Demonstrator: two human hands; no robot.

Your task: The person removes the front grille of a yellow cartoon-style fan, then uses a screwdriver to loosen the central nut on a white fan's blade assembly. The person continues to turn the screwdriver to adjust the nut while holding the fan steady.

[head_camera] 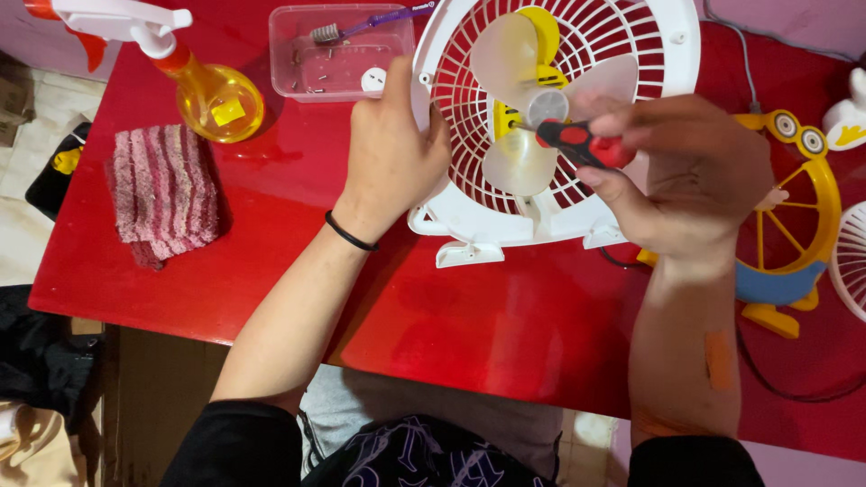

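Fan (555, 126) flat on red worktop (271, 243), our left hand (390, 153) clamped on its white rim, right hand (686, 171) pinching a screwdriver (577, 142) at the hub: we judge a slipped tip could scar the clear blades or fling the screw.

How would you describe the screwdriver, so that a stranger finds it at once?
Start at the white fan grille lying on the red table. The right hand holds the screwdriver over the pale blades. Only it has a red-and-black handle.
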